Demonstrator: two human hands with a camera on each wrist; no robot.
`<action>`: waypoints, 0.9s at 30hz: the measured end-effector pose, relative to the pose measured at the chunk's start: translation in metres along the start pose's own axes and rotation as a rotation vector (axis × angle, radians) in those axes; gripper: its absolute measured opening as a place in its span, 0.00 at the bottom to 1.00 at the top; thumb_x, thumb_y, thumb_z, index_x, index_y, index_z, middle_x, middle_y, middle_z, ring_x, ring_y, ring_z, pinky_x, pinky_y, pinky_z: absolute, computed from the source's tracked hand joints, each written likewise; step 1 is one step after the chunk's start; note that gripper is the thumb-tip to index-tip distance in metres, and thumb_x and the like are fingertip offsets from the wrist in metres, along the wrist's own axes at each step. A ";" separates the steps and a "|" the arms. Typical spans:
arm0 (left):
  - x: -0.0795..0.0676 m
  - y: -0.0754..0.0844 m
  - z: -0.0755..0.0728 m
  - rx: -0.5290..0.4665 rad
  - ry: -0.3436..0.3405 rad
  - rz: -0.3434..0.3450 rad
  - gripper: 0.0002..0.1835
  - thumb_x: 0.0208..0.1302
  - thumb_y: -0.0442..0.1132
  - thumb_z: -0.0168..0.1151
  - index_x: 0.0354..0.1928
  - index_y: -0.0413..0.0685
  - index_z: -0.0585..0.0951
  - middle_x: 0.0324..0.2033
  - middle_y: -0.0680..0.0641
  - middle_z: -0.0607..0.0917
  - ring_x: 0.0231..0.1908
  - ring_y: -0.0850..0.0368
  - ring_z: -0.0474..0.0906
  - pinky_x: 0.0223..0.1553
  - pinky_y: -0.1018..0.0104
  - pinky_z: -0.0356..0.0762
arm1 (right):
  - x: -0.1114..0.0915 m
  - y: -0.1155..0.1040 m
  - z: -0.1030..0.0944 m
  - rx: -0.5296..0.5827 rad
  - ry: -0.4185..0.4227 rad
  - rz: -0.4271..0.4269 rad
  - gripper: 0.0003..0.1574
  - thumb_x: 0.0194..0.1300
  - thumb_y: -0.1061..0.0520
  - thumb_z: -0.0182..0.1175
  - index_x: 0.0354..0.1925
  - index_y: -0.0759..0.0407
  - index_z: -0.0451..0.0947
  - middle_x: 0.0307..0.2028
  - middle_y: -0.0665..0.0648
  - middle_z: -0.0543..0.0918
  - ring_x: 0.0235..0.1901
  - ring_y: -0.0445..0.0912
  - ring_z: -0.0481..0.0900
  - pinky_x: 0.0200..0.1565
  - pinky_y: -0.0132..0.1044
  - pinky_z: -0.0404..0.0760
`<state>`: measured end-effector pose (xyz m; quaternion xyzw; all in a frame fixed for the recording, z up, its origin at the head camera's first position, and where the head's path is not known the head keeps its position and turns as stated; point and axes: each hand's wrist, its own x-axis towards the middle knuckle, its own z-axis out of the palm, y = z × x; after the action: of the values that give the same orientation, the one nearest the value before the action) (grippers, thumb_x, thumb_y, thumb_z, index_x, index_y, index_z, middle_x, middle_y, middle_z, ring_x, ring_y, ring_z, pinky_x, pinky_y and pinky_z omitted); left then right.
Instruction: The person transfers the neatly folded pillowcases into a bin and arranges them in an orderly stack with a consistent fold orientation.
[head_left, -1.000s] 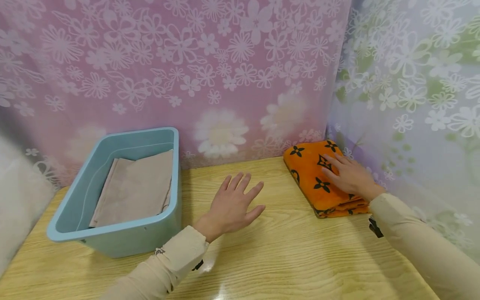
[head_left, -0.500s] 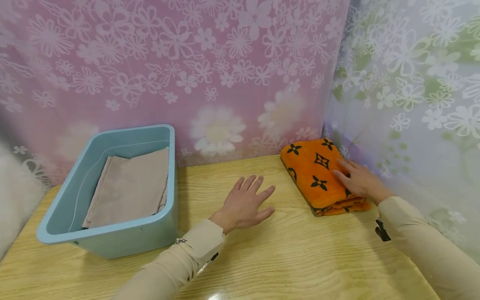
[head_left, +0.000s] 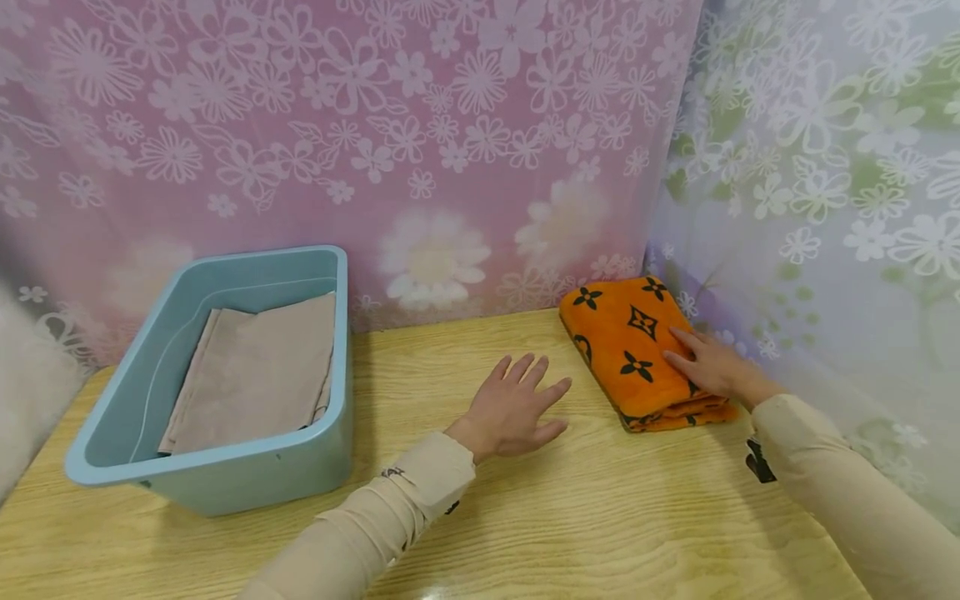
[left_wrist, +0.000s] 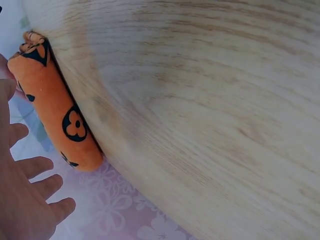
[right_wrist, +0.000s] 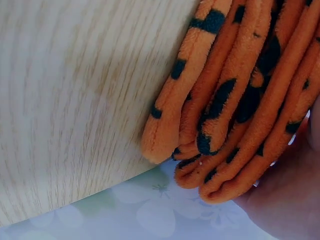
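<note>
A folded orange towel [head_left: 611,333] with dark flower-like motifs lies at the back right of the table. On its right side rests my right hand [head_left: 712,364], fingers extended. The right wrist view shows the towel's stacked, plush folds [right_wrist: 215,100] with part of that hand [right_wrist: 285,200] against them. My left hand [head_left: 513,410] is stretched out with spread fingers, left of the towel and apart from it, holding nothing. In the left wrist view, the left hand's fingers [left_wrist: 45,185] appear near the towel's rounded side [left_wrist: 60,110].
A light-blue plastic bin [head_left: 247,492] stands on the left of the wood-grain table [head_left: 600,517]. Inside it lies a folded greyish-beige cloth [head_left: 255,375]. Pink floral curtain [head_left: 337,167] hangs behind, and a pale floral one [head_left: 825,250] closes off the right side.
My left hand has moved right, toward the towel. My right hand has slid from the towel's upper face to its right side. The towel has hardly moved.
</note>
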<state>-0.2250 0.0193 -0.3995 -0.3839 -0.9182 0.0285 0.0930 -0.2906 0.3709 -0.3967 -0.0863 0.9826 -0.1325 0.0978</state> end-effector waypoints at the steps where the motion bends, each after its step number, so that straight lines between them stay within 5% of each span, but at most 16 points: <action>1: 0.000 0.001 0.000 0.000 -0.005 -0.001 0.30 0.62 0.64 0.33 0.65 0.67 0.57 0.63 0.45 0.59 0.63 0.47 0.50 0.59 0.48 0.48 | 0.000 0.000 0.000 0.021 -0.019 0.005 0.46 0.64 0.32 0.34 0.68 0.58 0.40 0.62 0.77 0.41 0.57 0.74 0.40 0.51 0.68 0.45; 17: 0.000 -0.001 0.005 0.030 -0.005 -0.005 0.30 0.62 0.64 0.33 0.66 0.68 0.56 0.62 0.45 0.60 0.62 0.48 0.53 0.59 0.48 0.50 | 0.003 0.003 -0.002 0.089 -0.053 -0.022 0.48 0.63 0.35 0.43 0.67 0.62 0.44 0.62 0.76 0.45 0.58 0.72 0.41 0.52 0.66 0.45; 27: -0.013 -0.008 0.011 0.015 -0.009 -0.022 0.30 0.62 0.64 0.35 0.65 0.67 0.58 0.62 0.45 0.61 0.62 0.47 0.53 0.59 0.48 0.50 | 0.002 -0.019 0.005 0.004 -0.078 -0.047 0.49 0.60 0.30 0.42 0.67 0.59 0.49 0.61 0.75 0.49 0.56 0.72 0.50 0.48 0.66 0.54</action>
<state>-0.2241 0.0045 -0.4107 -0.3728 -0.9226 0.0359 0.0920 -0.2887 0.3513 -0.3968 -0.1143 0.9755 -0.1330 0.1329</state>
